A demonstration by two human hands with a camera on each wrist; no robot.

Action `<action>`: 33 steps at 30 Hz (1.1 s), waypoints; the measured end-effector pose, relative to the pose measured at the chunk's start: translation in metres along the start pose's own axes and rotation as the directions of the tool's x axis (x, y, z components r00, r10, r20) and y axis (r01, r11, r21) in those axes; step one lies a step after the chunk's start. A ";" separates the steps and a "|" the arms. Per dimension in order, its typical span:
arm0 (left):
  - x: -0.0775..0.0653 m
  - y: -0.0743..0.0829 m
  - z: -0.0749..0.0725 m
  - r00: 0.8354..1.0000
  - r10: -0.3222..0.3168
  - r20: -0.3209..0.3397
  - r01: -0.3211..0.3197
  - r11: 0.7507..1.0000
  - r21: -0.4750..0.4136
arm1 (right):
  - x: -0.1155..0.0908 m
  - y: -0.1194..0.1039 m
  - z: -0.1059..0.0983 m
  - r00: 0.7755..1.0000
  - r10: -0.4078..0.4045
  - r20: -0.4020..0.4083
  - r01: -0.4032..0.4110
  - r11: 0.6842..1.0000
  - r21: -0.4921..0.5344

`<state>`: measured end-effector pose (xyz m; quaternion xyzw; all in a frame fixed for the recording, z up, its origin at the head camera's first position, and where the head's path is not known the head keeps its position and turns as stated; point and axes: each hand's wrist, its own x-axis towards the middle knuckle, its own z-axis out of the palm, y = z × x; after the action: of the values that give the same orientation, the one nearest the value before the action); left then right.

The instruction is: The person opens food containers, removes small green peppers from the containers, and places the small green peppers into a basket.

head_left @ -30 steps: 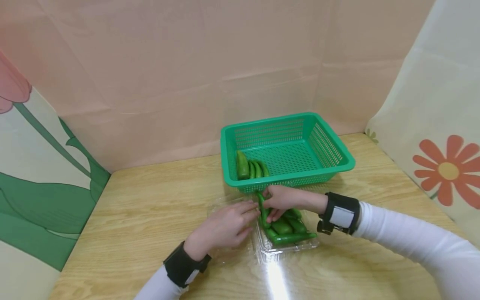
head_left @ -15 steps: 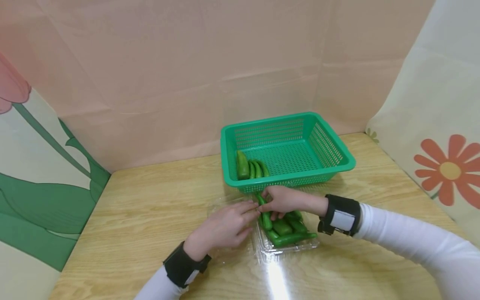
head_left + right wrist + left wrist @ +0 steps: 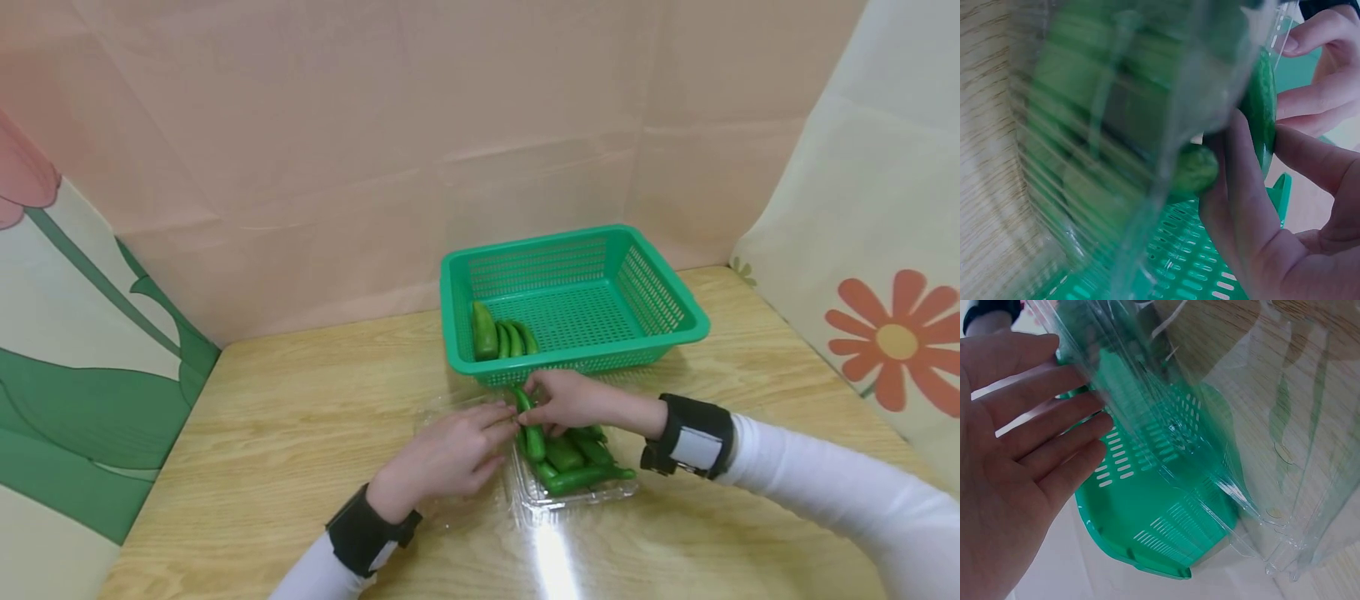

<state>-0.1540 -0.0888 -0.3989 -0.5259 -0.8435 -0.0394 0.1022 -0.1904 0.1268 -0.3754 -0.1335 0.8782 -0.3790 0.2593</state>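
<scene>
Here's the right hand (image 3: 566, 402) at the upper left of the open clear plastic clamshell (image 3: 534, 498), thumb and fingers pinching a long green pepper (image 3: 535, 443) that lies lengthwise along the side nearest the lid (image 3: 467, 510). Over on that lid side, the left hand (image 3: 453, 454) sits palm down with fingers stretched out and relaxed, gripping nothing; whether its fingertips actually touch the plastic is hard to tell through all that glare. Inside the clamshell, a pile of green vegetables (image 3: 564, 456) fills the middle, and another pepper (image 3: 588, 477) lies crosswise along the near edge. Behind, on the same worktop (image 3: 322, 417), stands the green basket (image 3: 585, 352), and look at its left end: one chunkier green vegetable (image 3: 485, 332) beside three slim peppers (image 3: 516, 340). So the step in hand, judging by this grip, is fitting that pepper into place along the side. The next move seems to call for a gentle nudge to seat it below the rim, then a clean release without stirring its neighbours.
</scene>
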 end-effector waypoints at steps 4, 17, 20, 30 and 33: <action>0.000 0.000 -0.001 1.000 -0.002 0.003 0.002 1.000 0.001 | -0.002 0.000 -0.001 1.000 -0.010 -0.003 0.010 0.999 0.036; 0.000 0.002 -0.002 1.000 -0.004 0.006 0.004 1.000 0.009 | -0.018 -0.006 -0.014 0.995 -0.097 -0.002 0.097 0.991 0.088; 0.000 0.002 -0.002 1.000 -0.007 0.006 0.007 1.000 0.011 | -0.020 -0.008 -0.017 0.995 -0.100 0.001 0.100 0.990 0.095; 0.001 0.001 -0.001 1.000 -0.014 0.010 0.014 1.000 0.001 | -0.021 -0.012 -0.029 0.995 -0.095 0.013 0.091 0.984 0.153; 0.001 0.002 -0.001 1.000 -0.015 0.015 0.015 1.000 0.004 | -0.021 -0.013 -0.034 0.996 -0.091 0.022 0.085 0.979 0.185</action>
<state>-0.1527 -0.0877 -0.3974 -0.5196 -0.8482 -0.0345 0.0964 -0.1908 0.1470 -0.3384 -0.1532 0.8286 -0.4677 0.2667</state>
